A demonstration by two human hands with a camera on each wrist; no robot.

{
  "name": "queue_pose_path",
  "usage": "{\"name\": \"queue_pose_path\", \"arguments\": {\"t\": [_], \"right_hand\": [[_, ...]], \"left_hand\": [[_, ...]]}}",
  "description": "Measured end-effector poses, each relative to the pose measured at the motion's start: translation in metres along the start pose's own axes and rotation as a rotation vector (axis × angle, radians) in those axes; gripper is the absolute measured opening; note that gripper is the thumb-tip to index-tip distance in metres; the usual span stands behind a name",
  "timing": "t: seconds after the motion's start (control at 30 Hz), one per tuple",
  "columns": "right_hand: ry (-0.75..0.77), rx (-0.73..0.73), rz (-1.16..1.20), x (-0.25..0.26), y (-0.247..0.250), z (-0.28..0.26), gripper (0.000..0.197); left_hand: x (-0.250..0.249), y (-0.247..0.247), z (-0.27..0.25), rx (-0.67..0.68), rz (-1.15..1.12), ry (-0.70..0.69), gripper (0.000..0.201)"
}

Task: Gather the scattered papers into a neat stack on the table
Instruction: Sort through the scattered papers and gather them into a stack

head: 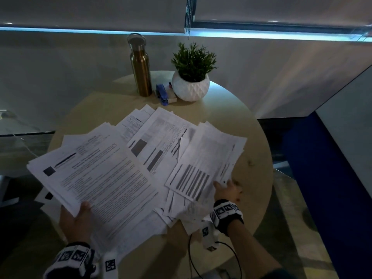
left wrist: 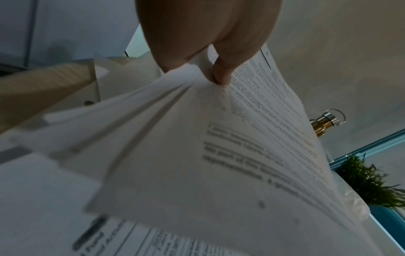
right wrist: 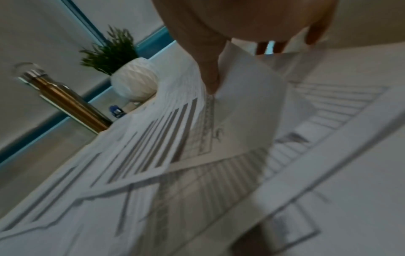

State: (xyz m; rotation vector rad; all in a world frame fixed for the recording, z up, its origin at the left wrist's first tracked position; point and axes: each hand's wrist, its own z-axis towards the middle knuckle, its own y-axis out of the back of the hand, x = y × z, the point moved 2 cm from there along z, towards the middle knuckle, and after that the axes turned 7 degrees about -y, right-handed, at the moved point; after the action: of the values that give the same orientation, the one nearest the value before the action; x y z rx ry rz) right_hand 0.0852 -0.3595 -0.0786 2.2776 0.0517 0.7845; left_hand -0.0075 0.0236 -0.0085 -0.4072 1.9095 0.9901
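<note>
Pale wood, round: counter [head: 231,109] under dim light, grey wall behind, roller blinds [head: 90,13] drawn almost to a glowing blue strip. Dark blue panel [head: 322,188] off to the right. At the far edge, upright and close together: gold metal bottle [head: 141,71] with silver cap, blue stapler [head: 162,94] just beside it, white faceted pot with a green plant [head: 191,77] next along.

White printed papers [head: 161,141] fanned loosely over most of the counter, overlapping at odd angles, some hanging past the near rim.

Left hand [head: 77,220] clamped on a thick sheaf [head: 96,174] at its near corner, thumb on top, fingers hidden below; sheaf lifted off the counter on the left side and tilted, edges not squared. Same grasp from the left wrist view: thumb [left wrist: 222,69] pressed down on the top sheet, pages splaying beneath.

Right hand [head: 228,191] pinching the near edge of a sheet with dark barred lines [head: 193,178], thumb over the top; in the right wrist view, thumb [right wrist: 211,76] on the upper face and that sheet curling up off the pile. Black-and-white marker bands on both wrists, with a thin black cable [head: 211,258] looping near the right one.
</note>
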Motion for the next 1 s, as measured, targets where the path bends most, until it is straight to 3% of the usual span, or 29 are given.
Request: {"name": "queue_pose_path", "arguments": {"t": [0.07,0.2,0.27,0.4,0.57,0.7,0.83,0.9,1.0], "right_hand": [[0.048,-0.045,0.030,-0.003,0.006,0.005,0.057],[0.092,-0.138,0.143,0.003,0.018,0.006,0.032],[0.085,-0.139,0.255,0.006,0.026,0.005,0.038],[0.053,-0.043,0.218,0.005,0.026,0.008,0.043],[0.013,0.080,0.105,0.002,0.015,0.006,0.079],[0.049,0.007,0.075,0.012,0.025,0.005,0.040],[0.235,-0.172,0.015,0.013,0.034,0.003,0.018],[0.262,-0.169,0.148,0.013,0.044,-0.001,0.016],[0.228,-0.047,0.523,0.019,0.063,-0.010,0.011]], "left_hand": [[-0.002,-0.002,0.000,0.004,0.005,-0.027,0.036],[-0.001,-0.009,0.003,0.012,-0.019,-0.064,0.048],[-0.002,-0.012,0.003,0.014,-0.047,-0.075,0.058],[-0.007,-0.016,0.002,0.061,-0.062,-0.127,0.067],[-0.005,-0.019,0.001,0.084,-0.092,-0.167,0.065],[-0.004,-0.019,-0.003,0.082,-0.093,-0.178,0.065],[-0.006,-0.017,-0.006,0.093,-0.106,-0.204,0.068],[-0.010,-0.017,-0.008,0.122,-0.100,-0.217,0.074],[-0.012,-0.022,-0.001,0.204,0.026,-0.262,0.076]]}}
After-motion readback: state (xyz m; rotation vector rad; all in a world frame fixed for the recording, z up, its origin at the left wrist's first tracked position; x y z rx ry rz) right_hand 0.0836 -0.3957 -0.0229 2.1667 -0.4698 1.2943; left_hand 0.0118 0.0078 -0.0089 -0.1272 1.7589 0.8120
